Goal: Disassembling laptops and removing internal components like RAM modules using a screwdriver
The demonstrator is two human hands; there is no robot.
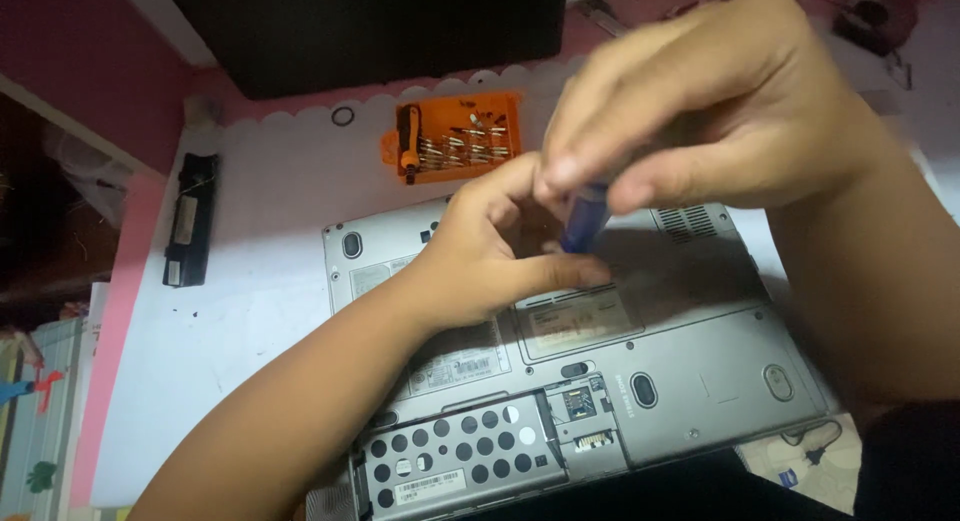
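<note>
A silver laptop (pixel 690 371) lies upside down in front of me, its bottom panel up. My right hand (pixel 700 111) grips the top of a blue-handled screwdriver (pixel 583 221) that stands upright on the laptop's base. My left hand (pixel 490 251) rests on the base beside the screwdriver, fingers curled around its lower shaft. The screwdriver's tip is hidden by my left fingers. At the laptop's near edge a bay is uncovered, showing a perforated metal drive caddy (pixel 455 461).
An orange case of screwdriver bits (pixel 460 136) sits just behind the laptop. A long black battery pack (pixel 190 221) lies at the left on the white mat (pixel 260 281). A small ring (pixel 343 116) lies near the dark screen (pixel 380 26) at the back.
</note>
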